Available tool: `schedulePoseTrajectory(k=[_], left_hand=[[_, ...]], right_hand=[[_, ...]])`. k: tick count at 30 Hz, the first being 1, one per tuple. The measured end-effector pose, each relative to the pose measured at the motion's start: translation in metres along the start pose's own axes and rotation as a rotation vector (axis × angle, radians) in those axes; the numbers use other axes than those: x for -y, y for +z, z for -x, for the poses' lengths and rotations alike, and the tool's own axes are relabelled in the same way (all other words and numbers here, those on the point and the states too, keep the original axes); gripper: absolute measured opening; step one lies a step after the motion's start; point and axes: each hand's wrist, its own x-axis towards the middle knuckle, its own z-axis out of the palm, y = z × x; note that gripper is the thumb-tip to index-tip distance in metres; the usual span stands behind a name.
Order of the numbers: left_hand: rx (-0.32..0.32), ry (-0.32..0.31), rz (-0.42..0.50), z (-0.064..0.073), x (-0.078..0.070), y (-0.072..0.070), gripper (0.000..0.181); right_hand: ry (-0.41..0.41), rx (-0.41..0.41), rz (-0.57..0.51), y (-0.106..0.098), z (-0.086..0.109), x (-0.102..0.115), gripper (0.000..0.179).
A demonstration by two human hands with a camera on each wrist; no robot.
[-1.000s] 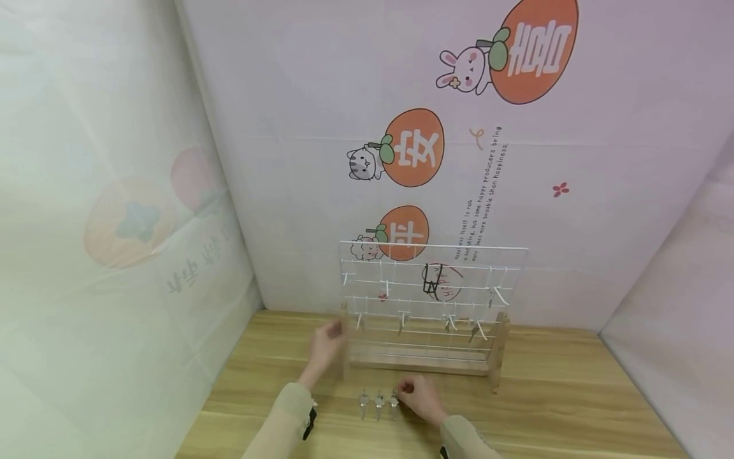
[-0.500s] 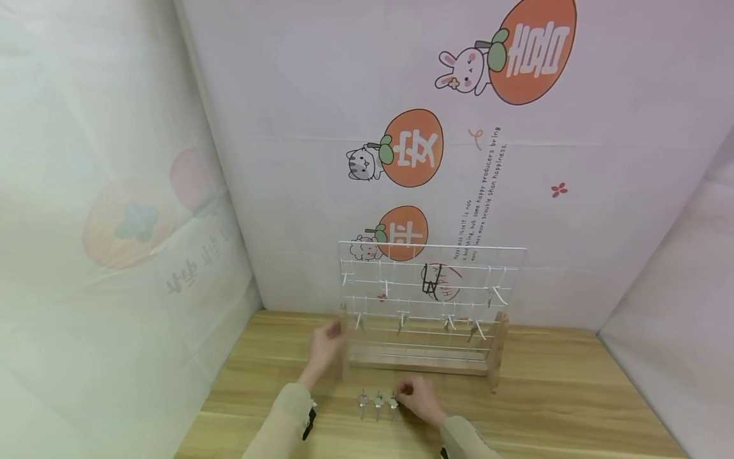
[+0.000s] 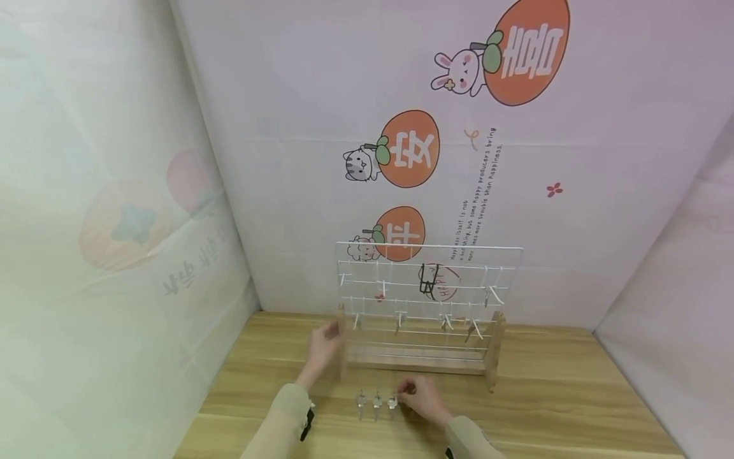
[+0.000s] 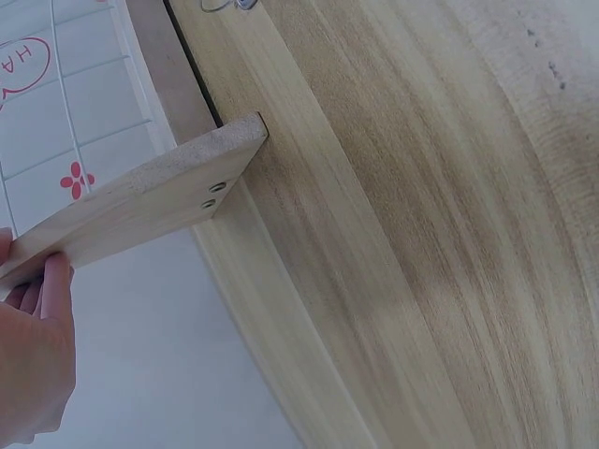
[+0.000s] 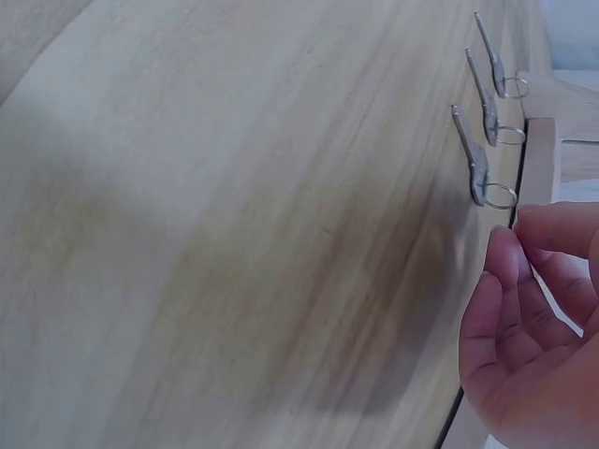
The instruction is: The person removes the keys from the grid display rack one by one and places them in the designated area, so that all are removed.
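Observation:
In the head view my left hand (image 3: 324, 345) grips the left wooden upright of a wire rack (image 3: 421, 368). The left wrist view has its fingers and thumb on either side of that wooden upright (image 4: 140, 201). My right hand (image 3: 422, 396) rests low by the tabletop, just right of three keys in a row. Nearest to it is the rightmost key (image 3: 392, 403). In the right wrist view, this near key (image 5: 475, 168) lies flat with its ring towards my loosely curled fingertips (image 5: 504, 245), which are close beside the ring. Beyond it lie the middle key (image 5: 487, 114) and far key (image 5: 495, 70).
White hooks stick out of the rack's wire grid, and small keys hang from several, such as the hanging key (image 3: 471, 330) at lower right. The rack stands on a wooden tabletop (image 3: 550, 382). A printed cloth wall (image 3: 321, 191) rises behind it.
The whole head view has shifted very slightly left. Both hands keep their places at the upright and beside the keys, and the keys lie as before.

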Motion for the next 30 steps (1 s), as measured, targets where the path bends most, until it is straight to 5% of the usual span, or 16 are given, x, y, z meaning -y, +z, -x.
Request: schedulePoseTrajectory(k=[17,30], left_hand=[[-0.015,0.009,-0.007,0.000,-0.001,0.001,0.044],[-0.025,-0.010,0.012,-0.001,-0.002,0.002,0.042]], right_hand=[[-0.116,-0.105,0.120,-0.025,0.005,0.017,0.010],[-0.089,-0.130,0.111,-0.049,0.014,0.035,0.005]])
